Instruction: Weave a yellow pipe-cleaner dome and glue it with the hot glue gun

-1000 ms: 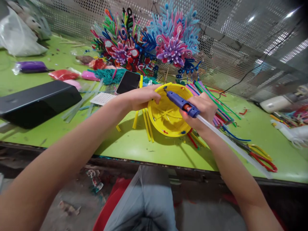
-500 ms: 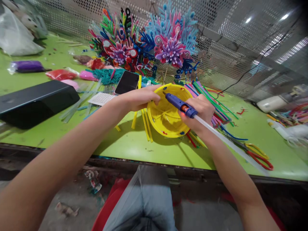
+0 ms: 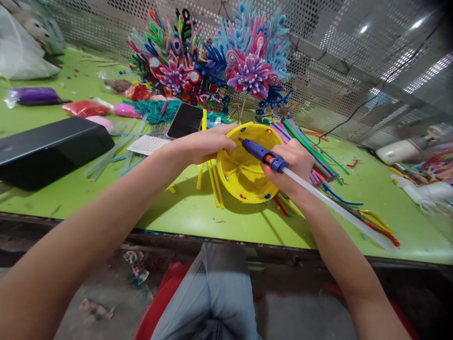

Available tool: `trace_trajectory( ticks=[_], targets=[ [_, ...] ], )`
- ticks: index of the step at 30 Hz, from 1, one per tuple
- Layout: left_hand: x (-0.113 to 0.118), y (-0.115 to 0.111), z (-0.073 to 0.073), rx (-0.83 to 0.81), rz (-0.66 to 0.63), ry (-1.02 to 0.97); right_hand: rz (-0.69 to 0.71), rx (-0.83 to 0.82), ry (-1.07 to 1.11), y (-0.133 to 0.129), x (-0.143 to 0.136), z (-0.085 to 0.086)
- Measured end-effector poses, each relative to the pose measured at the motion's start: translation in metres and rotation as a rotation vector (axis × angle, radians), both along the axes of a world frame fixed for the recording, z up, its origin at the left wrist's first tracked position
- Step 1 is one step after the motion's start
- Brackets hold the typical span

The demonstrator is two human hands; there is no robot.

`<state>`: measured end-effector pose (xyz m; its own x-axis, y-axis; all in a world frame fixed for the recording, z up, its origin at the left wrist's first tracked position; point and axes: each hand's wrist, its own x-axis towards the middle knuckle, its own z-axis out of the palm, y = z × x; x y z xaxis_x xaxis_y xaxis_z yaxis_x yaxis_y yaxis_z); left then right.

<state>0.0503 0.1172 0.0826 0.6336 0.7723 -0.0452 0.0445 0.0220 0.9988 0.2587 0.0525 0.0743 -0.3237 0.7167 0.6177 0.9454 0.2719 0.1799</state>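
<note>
Where the hands (image 3: 209,143) (image 3: 294,161) stand apart, a yellow basket (image 3: 234,183) lies between.

Right fingers (image 3: 278,177) point a glue gun (image 3: 260,152) (blue) into a yellow basket (image 3: 230,174).

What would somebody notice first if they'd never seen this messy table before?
Probably the big blue and pink flower bunch at the back of the green table, with a darker, many-coloured bunch to its left. Next might come the bright yellow basket in the middle, held at its rim by the left hand. The right hand grips a blue glue gun pointing into it.
</note>
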Motion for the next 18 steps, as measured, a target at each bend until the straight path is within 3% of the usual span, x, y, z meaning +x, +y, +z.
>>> trace_trajectory(
  ticks=[18],
  targets=[
    [0.0009, -0.0065, 0.005, 0.014, 0.008, 0.047, -0.057, -0.13, -0.103, 0.0034, 0.0025, -0.0026]
  ],
)
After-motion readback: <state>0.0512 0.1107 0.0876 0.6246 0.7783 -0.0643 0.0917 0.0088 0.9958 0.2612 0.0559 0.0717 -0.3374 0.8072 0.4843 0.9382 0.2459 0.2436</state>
